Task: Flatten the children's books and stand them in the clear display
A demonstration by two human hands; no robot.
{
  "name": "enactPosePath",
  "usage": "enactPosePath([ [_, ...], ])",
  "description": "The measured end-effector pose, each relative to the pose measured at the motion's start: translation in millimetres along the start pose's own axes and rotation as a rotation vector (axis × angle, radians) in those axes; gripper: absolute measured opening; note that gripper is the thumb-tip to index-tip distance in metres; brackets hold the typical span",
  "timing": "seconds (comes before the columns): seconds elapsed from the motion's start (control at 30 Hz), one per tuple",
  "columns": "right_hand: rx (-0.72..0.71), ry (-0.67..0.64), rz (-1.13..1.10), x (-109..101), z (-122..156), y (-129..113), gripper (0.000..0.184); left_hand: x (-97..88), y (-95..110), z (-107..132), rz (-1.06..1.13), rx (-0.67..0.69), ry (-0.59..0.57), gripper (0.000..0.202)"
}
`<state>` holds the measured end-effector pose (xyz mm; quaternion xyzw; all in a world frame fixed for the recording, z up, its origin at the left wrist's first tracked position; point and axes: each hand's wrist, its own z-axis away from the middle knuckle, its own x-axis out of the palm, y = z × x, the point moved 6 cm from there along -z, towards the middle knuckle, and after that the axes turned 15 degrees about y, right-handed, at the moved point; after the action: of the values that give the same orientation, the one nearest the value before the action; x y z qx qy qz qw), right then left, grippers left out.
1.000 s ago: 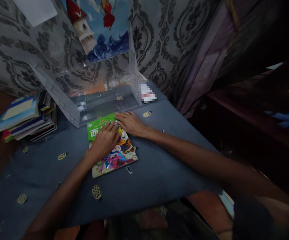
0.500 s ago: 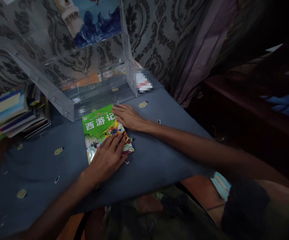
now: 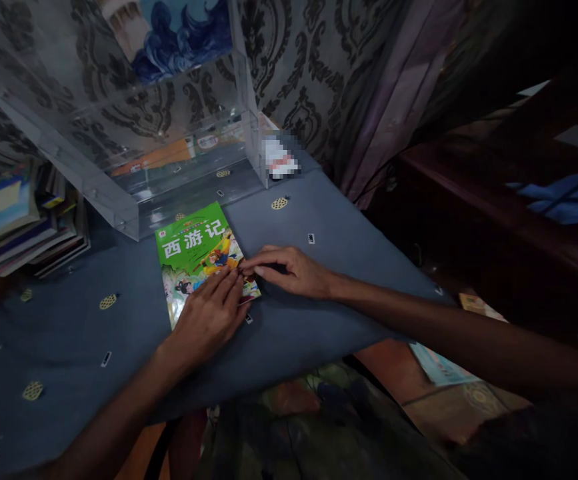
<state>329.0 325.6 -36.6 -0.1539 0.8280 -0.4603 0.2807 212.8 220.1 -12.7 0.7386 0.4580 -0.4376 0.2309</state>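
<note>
Plainly, one book (image 3: 195, 262) (white "西游记" across green)

Book (image 3: 196, 250) partly behind the hands (image 3: 209, 310)

Book (image 3: 196, 257): bright green upper cover, big white characters; lower part multicolour cartoon art, yellow-clad figure stands out. Tablecloth (image 3: 293, 340): slate blue, scattered yellow pineapple prints with black dots, small black-and-white rectangles between. Wallpaper (image 3: 289, 73): grey, dark damask scrolls. Poster (image 3: 183, 40): deep-blue swirling waves, paler blue above. Rack (image 3: 129, 215): clear, colourless. Book stack (image 3: 29, 223): mixed blue, white, pale yellow, bit of red and green lower left. Curtain (image 3: 393, 100): dull mauve. Clothing (image 3: 279, 420): dark, mottled green.
</note>
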Motion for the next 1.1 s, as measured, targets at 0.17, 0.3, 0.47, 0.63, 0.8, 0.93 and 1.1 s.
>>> enactPosePath([
  [0.17, 0.017, 0.029, -0.118, -4, 9, -5, 0.03, -3.1, 1, -2, 0.001, 0.018, 0.014, 0.036],
  [0.3, 0.006, 0.033, -0.137, -4, 9, -6, 0.029, -3.6, 0, -3, 0.001, 0.0, 0.007, 0.034],
  [0.47, 0.016, 0.026, -0.117, -5, 8, -7, 0.028, -6.0, 1, -6, -0.004, 0.026, 0.019, 0.036],
  [0.63, 0.001, 0.024, -0.109, -6, 8, -9, 0.026, -6.5, 0, -7, 0.008, 0.024, 0.005, 0.037],
  [0.8, -0.066, 0.019, -0.129, -4, 8, -11, 0.025, -4.1, -3, -5, 0.03, -0.006, -0.014, 0.038],
  [0.93, -0.104, 0.012, -0.127, -3, 7, -12, 0.027, -3.2, -2, -4, 0.028, -0.011, -0.003, 0.037],
  [1.1, -0.24, -0.002, -0.042, 0, 9, -21, 0.028, -2.7, 3, -3, -0.033, 0.016, 0.034, 0.035],
])
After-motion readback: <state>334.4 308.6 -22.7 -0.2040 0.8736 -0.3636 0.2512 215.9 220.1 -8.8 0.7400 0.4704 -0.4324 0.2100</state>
